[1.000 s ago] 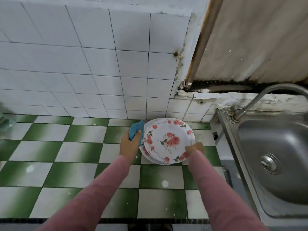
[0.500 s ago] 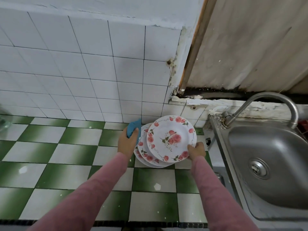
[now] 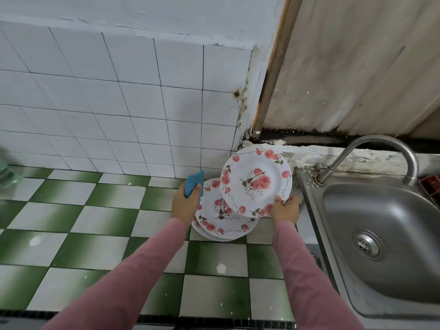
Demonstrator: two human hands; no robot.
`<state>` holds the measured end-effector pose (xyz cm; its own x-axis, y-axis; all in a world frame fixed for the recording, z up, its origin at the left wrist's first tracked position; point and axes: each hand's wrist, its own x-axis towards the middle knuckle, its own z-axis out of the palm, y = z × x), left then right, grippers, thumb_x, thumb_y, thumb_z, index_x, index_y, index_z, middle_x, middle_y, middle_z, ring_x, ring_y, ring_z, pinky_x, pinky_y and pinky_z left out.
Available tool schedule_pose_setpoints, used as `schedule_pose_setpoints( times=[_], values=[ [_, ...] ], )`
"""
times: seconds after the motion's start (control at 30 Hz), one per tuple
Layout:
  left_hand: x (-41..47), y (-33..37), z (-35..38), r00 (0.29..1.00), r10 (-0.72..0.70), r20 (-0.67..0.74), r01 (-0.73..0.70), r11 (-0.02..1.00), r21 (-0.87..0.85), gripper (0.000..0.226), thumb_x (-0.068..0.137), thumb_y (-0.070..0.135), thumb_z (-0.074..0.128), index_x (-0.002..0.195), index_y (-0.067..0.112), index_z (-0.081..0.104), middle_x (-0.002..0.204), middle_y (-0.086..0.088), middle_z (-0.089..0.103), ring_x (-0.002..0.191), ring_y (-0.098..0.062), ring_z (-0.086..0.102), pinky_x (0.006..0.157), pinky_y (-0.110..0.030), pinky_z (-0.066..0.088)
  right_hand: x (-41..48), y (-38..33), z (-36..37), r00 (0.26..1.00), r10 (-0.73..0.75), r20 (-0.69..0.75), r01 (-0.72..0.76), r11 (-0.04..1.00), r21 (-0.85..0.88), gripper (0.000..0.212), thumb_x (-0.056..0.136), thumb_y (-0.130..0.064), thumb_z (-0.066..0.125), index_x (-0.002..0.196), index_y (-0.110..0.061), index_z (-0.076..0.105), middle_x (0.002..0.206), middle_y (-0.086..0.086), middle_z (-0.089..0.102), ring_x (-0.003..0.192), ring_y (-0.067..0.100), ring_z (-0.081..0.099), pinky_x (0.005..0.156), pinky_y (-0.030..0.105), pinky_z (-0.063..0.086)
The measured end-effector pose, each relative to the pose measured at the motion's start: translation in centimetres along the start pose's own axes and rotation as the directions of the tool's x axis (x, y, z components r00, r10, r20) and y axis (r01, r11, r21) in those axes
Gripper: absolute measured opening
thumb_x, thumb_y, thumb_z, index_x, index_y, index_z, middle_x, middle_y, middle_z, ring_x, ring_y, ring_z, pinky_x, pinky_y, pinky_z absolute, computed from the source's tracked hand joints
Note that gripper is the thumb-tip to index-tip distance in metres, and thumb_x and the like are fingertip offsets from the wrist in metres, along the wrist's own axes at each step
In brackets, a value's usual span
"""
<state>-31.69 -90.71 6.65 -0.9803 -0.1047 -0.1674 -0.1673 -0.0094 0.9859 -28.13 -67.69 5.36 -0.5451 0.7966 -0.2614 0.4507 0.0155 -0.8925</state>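
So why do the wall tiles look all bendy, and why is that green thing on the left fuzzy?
Head view: the wide-angle lens curves the wall tiles toward the edges. Head view: the green glassy thing sits at the far left edge, smeared and cut off. Head view: the top plate in the middle is sharp, and the sink shows soft sheen, no harsh glare.

Rose-patterned plate (image 3: 256,181) tilts above matching stack (image 3: 223,222), blue cloth (image 3: 194,184) beside.
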Motion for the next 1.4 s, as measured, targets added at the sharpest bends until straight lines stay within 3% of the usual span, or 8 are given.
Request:
schedule_pose_setpoints(
  times=[0.1,0.2,0.37,0.5,0.83,1.03,1.27,1.4],
  values=[
    [-0.1,-0.4,0.0,1.0,-0.006,0.002,0.006,1.0,0.006,0.012,0.099,0.025,0.056,0.111,0.026,0.055,0.096,0.002,0.064,0.091,-0.018,0.062,0.076,-0.03,0.055,-0.4,0.1,0.0,1.0,-0.01,-0.019,0.01,1.0,0.004,0.015,0.099,-0.01,0.056,0.112,-0.006,0.048,0.099,0.006,0.061,0.092,0.026,0.06,0.084,0.037,0.049],
    [-0.2,-0.4,-0.2,1.0,-0.007,-0.007,0.007,1.0,0.006,0.011,0.099,0.025,0.056,0.11,0.026,0.054,0.093,0.005,0.063,0.087,-0.014,0.061,0.07,-0.024,0.051,-0.8,0.0,-0.1,0.999,-0.03,-0.035,0.031,0.999,0.039,0.015,0.1,-0.011,0.055,0.113,-0.009,0.047,0.099,0.001,0.06,0.092,0.026,0.063,0.088,0.043,0.054],
    [-0.1,-0.5,-0.3,1.0,-0.005,-0.008,0.005,1.0,0.023,0.013,0.099,0.026,0.056,0.112,0.024,0.056,0.093,0.004,0.063,0.088,-0.015,0.062,0.075,-0.029,0.054,-1.3,-0.7,-0.2,0.996,-0.069,-0.057,0.075,0.993,0.093,0.014,0.1,-0.011,0.055,0.104,-0.015,0.043,0.098,0.001,0.061,0.092,0.027,0.067,0.081,0.041,0.056],
    [-0.1,-0.5,-0.2,1.0,-0.018,-0.003,0.018,1.0,0.002,0.014,0.099,0.026,0.056,0.113,0.023,0.057,0.095,0.002,0.065,0.089,-0.016,0.063,0.079,-0.033,0.055,-1.9,-1.6,-0.4,0.99,-0.119,-0.073,0.126,0.985,0.113,0.012,0.101,-0.013,0.054,0.108,-0.012,0.044,0.099,0.001,0.06,0.091,0.023,0.063,0.076,0.033,0.051],
    [0.2,0.0,-0.4,1.0,-0.005,0.02,0.005,1.0,-0.019,0.016,0.099,0.024,0.056,0.115,0.021,0.056,0.093,0.001,0.064,0.082,-0.016,0.063,0.065,-0.024,0.052,-3.0,-2.7,-0.3,0.968,-0.235,-0.085,0.243,0.965,0.096,0.02,0.1,-0.017,0.058,0.111,-0.004,0.047,0.081,-0.009,0.054,0.08,0.017,0.057,0.078,0.035,0.049],
    [0.0,0.0,-0.6,1.0,-0.003,0.023,0.003,1.0,-0.009,0.013,0.099,0.024,0.055,0.112,0.023,0.055,0.089,0.006,0.063,0.078,-0.008,0.061,0.065,-0.021,0.049,-3.8,-3.1,-0.5,0.965,-0.257,-0.055,0.263,0.953,0.152,0.018,0.1,-0.016,0.058,0.108,-0.005,0.047,0.083,-0.004,0.057,0.077,0.005,0.057,0.063,0.015,0.043],
    [-0.1,0.0,-0.4,1.0,-0.01,-0.013,0.01,1.0,-0.006,0.013,0.1,0.025,0.053,0.114,0.024,0.054,0.087,0.009,0.062,0.077,-0.005,0.06,0.058,-0.014,0.047,-4.5,-2.8,-0.2,0.967,-0.253,0.024,0.244,0.951,0.192,0.017,0.102,-0.012,0.052,0.117,-0.009,0.047,0.096,-0.015,0.059,0.088,-0.005,0.057,0.069,0.016,0.047],
    [-0.2,0.3,-0.4,0.998,-0.003,-0.062,0.003,1.0,0.004,0.014,0.101,0.027,0.051,0.115,0.024,0.052,0.087,0.012,0.059,0.076,-0.001,0.056,0.059,-0.013,0.043,-5.1,-3.0,-0.2,0.959,-0.266,0.097,0.243,0.949,0.203,0.012,0.104,-0.014,0.048,0.116,-0.013,0.046,0.097,-0.012,0.06,0.086,-0.002,0.058,0.062,0.014,0.045]
  ],
)
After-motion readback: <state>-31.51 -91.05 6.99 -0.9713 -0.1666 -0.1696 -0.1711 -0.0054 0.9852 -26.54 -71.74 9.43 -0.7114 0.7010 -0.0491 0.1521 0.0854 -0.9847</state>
